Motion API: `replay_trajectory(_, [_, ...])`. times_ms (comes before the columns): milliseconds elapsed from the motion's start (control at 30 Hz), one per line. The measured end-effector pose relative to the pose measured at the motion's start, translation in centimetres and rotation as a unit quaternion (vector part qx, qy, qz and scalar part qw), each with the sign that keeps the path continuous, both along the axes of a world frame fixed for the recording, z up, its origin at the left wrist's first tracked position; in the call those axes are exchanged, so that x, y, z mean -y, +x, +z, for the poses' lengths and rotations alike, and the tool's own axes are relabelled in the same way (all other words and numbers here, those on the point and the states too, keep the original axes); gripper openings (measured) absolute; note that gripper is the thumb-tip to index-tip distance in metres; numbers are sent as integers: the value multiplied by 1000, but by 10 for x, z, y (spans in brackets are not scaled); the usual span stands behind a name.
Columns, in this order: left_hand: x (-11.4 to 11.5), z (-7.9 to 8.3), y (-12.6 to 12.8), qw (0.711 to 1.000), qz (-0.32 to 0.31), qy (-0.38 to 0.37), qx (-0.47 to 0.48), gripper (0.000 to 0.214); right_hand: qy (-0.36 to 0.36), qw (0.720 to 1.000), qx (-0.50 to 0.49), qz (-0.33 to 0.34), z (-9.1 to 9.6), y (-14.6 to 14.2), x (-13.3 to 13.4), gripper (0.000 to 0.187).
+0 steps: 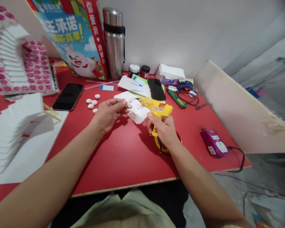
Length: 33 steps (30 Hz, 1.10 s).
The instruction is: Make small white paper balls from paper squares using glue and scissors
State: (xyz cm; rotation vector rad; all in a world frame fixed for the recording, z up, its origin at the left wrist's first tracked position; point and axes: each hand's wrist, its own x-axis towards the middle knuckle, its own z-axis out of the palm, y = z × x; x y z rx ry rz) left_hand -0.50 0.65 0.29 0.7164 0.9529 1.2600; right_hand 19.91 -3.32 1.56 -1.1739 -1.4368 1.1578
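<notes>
My right hand [163, 126] is wrapped round the handle of a yellow hot glue gun [152, 104], its nozzle pointing left. In my left hand [110, 114] a small white piece [130, 100], like a folded or rolled paper strip, is pinched between thumb and fingers, close to the nozzle tip. Whether the two touch I cannot tell. Below them lies a stack of white paper [138, 115]. Several small white rolled pieces [94, 102] rest on the red table, left of my left hand. A yellow ring-shaped item [159, 145] is partly hidden under my right wrist.
White stepped paper models [16, 126] stand at the left, one with pink rosettes [38, 63]. Phones [68, 96] [156, 89], a steel flask [114, 44], a printed bag [73, 38], small jars [134, 69] and a green cutter [177, 98] lie around. A purple power strip [214, 143] sits right.
</notes>
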Motion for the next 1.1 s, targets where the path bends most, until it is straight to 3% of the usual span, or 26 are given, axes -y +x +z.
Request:
replay_trajectory(267, [-1, 1, 0, 1000, 0, -2, 4, 27, 11, 995, 17, -101, 6, 24, -4, 39])
replay_trajectory(433, [0, -2, -1, 1000, -14, 11, 12, 28, 14, 975, 115, -189, 0, 83, -13, 38])
replay_trajectory(567, [1, -5, 1, 999, -33, 24, 18, 28, 4, 942, 199, -270, -14, 129, -20, 36])
replay_trajectory(800, [5, -6, 4, 997, -63, 37, 19, 28, -33, 896, 337, -286, -27, 155, -19, 48])
replay_trajectory(967, [8, -5, 3, 992, -102, 8, 80, 23, -42, 861, 416, -290, -21, 155, -16, 51])
replay_trajectory(1100, [8, -5, 3, 988, -109, 2, 109, 21, -42, 840, 480, -251, -15, 155, -6, 54])
